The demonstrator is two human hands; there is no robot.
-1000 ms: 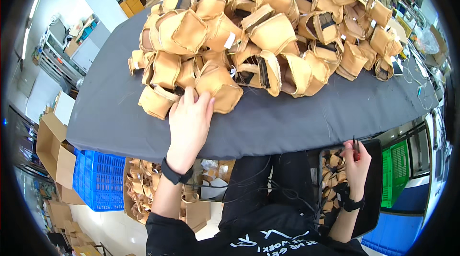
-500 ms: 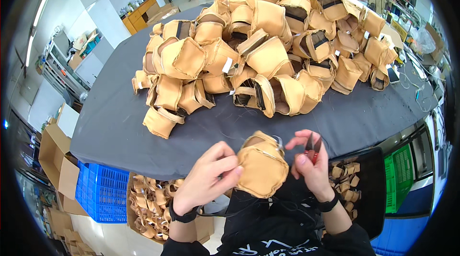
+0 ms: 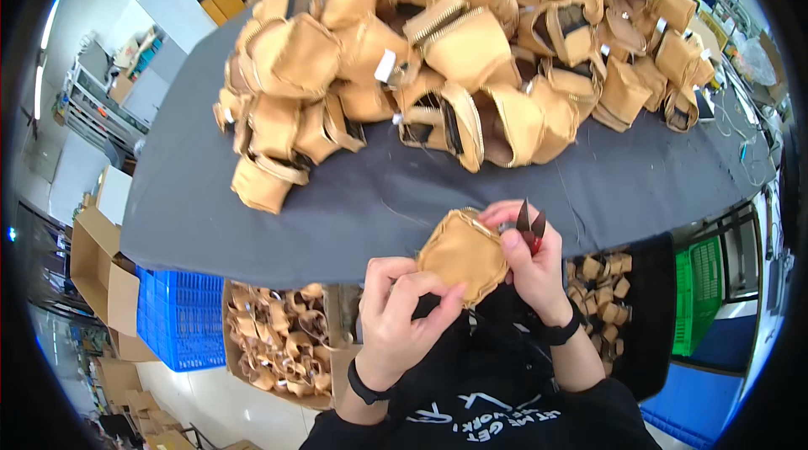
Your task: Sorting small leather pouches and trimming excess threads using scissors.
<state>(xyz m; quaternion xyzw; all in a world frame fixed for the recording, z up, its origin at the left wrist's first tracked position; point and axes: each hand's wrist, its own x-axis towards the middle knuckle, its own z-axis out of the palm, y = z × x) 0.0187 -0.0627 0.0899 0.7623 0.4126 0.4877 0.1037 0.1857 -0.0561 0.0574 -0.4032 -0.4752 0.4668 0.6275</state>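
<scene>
A small tan zippered pouch (image 3: 463,263) is held up in front of me, at the near edge of the table. My left hand (image 3: 397,315) pinches its lower left side between thumb and fingers. Red-handled thread snips (image 3: 530,227) are tucked in my right hand (image 3: 537,273), their dark blades pointing up and apart. The fingertips of that same hand touch the pouch's upper right corner, where the zipper edge shows. What exactly they pinch there is partly hidden.
A large heap of similar tan pouches (image 3: 467,50) covers the far part of the dark table (image 3: 353,223). Below its edge are a carton of tan pieces (image 3: 278,340), a blue crate (image 3: 178,319), a black bin (image 3: 648,324) with more pieces, and a green crate (image 3: 699,294).
My right hand has come in to the pouch's corner from being apart from it. My left hand has shifted lower on the pouch, which is turned somewhat. The whole view has tilted downward.
</scene>
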